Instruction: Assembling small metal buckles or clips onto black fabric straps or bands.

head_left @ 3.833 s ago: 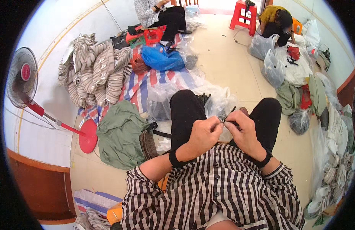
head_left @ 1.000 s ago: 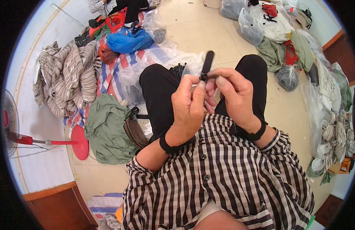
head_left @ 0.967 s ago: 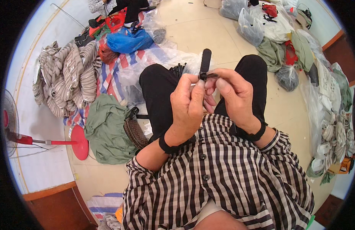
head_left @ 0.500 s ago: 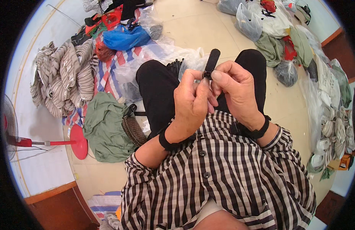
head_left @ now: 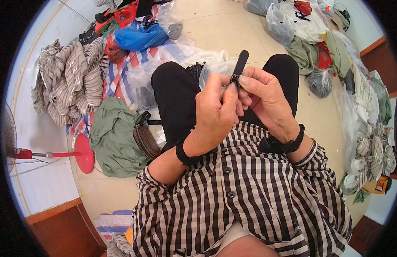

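Strap [head_left: 241,62]: one, black, round-ended; raised between the knees, long end pointing away from the body and leaning slightly right, lower end at the fingertips, with a small dark fitting there.

Left hand [head_left: 216,103]: thumb and forefinger pinched on the strap's lower end.

Right hand [head_left: 268,96]: thumb and forefinger gripping the same end from the right, at the fitting; remaining fingers curled beneath.

Bands, black: one per wrist.

Shirt [head_left: 245,171]: checked, dark and pale.

Trousers [head_left: 175,96]: black.

Clear bag [head_left: 218,65]: between the knees, beyond the hands; dark pieces [head_left: 195,71] just left of it.

Green cloth [head_left: 114,139]: on the floor, left; brown coil [head_left: 146,141] beside it.

Fan base [head_left: 84,154]: red, left of the cloth.

Striped bundles [head_left: 72,81]: heaped against the left wall.

Blue bag [head_left: 140,37]: on a striped sheet [head_left: 124,81].
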Action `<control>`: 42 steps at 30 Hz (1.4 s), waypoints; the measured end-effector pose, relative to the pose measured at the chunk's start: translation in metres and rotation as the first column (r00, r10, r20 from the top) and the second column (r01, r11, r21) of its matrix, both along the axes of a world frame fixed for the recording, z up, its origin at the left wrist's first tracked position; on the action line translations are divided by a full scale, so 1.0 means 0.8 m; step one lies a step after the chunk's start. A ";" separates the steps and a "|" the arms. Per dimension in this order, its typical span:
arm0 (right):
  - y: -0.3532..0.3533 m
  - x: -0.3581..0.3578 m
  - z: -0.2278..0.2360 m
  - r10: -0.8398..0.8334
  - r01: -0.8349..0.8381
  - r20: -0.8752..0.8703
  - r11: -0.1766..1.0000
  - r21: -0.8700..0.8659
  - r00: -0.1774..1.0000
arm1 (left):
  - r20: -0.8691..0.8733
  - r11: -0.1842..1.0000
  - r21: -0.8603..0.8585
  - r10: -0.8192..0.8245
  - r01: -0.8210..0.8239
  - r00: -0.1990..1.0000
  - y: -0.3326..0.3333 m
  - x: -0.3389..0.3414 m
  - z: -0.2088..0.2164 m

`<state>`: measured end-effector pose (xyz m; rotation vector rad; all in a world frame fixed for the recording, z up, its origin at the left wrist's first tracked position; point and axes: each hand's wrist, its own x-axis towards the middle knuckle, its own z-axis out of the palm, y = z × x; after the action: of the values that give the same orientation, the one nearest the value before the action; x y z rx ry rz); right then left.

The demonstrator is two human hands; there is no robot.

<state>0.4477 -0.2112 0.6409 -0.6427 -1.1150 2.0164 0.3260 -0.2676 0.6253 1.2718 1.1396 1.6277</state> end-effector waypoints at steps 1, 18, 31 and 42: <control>0.000 0.000 -0.001 -0.005 0.005 -0.004 1.000 -0.010 1.000 | 0.003 1.000 0.014 -0.003 0.003 1.000 0.000 0.001 -0.001; -0.001 -0.003 0.001 -0.086 0.086 -0.003 0.990 0.110 0.996 | -0.102 0.994 0.068 0.089 -0.083 0.991 -0.004 0.002 0.002; -0.001 -0.005 0.001 -0.093 0.049 0.089 0.914 0.402 0.992 | -0.290 0.965 0.210 0.214 -0.156 0.933 -0.010 -0.001 -0.007; -0.004 -0.002 -0.008 -0.185 0.077 0.116 0.789 0.610 0.976 | -0.206 0.982 0.103 0.177 -0.159 0.962 -0.020 -0.002 -0.006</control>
<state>0.4457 -0.2145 0.6346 -0.5362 -1.6660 1.3762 0.3247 -0.2834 0.6204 1.4686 1.3535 1.7093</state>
